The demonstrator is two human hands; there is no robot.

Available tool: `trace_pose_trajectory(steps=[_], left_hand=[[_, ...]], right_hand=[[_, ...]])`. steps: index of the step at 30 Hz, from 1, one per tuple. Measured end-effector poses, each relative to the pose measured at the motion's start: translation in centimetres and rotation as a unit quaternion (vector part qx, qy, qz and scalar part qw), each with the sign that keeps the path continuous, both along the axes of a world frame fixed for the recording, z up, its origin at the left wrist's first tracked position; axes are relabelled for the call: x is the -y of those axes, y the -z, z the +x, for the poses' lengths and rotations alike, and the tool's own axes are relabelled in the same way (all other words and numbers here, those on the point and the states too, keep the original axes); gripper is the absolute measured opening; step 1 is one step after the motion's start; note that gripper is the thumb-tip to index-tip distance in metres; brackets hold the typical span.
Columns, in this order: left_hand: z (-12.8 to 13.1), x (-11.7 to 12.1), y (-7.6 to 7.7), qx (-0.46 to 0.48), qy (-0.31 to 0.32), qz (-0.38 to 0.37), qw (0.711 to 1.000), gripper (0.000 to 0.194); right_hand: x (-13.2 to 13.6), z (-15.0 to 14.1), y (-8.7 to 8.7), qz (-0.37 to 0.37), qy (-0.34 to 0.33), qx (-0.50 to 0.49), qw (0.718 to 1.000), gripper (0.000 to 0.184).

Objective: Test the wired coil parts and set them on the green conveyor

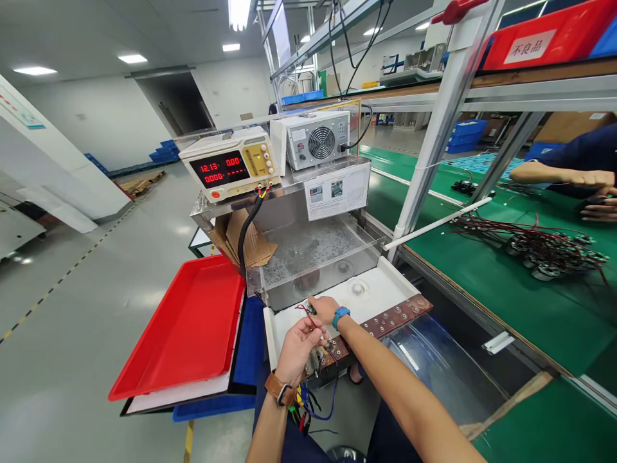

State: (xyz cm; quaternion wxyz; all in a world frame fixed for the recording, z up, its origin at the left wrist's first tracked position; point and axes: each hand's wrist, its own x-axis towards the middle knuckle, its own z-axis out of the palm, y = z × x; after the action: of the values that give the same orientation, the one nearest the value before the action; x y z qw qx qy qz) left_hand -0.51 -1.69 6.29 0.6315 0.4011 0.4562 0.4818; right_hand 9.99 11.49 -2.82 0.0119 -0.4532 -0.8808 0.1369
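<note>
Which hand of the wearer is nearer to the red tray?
Left. The left hand is to the right of the red tray, apart from it; the right hand is farther right.

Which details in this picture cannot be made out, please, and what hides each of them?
All in the head view:
Small green part: mostly covered by the right hand.
Thin red wire: partly hidden by the left hand.
Printed sheet: wording too small to read.
Co-worker's dark sleeve: cut off by the right edge.
</note>
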Motion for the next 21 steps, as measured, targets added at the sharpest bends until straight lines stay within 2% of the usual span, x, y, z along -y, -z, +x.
trace_pose_trajectory(steps=[5,10,14,21], left_hand=[[-0.1,-1.8,3.2,-0.165,-0.057,0.036,0.984,0.026],[0.5,-2.2,5.6,-0.213,-0.067,0.049,0.974,0.014],[0.6,-2.3,6.5,-0.213,-0.058,0.039,0.975,0.016],[0.6,-2.4,7.0,-0.203,-0.043,0.029,0.978,0.018]], right_hand=[[0.0,0.0,-0.3,-0.005,-0.002,0.010,1.000,0.041],[0.0,0.0,-0.2,-0.004,0.004,0.002,1.000,0.040],[0.0,0.0,-0.1,-0.012,0.013,0.006,1.000,0.042],[-0.1,-0.1,0.1,-0.007,0.013,0.010,1.000,0.041]])
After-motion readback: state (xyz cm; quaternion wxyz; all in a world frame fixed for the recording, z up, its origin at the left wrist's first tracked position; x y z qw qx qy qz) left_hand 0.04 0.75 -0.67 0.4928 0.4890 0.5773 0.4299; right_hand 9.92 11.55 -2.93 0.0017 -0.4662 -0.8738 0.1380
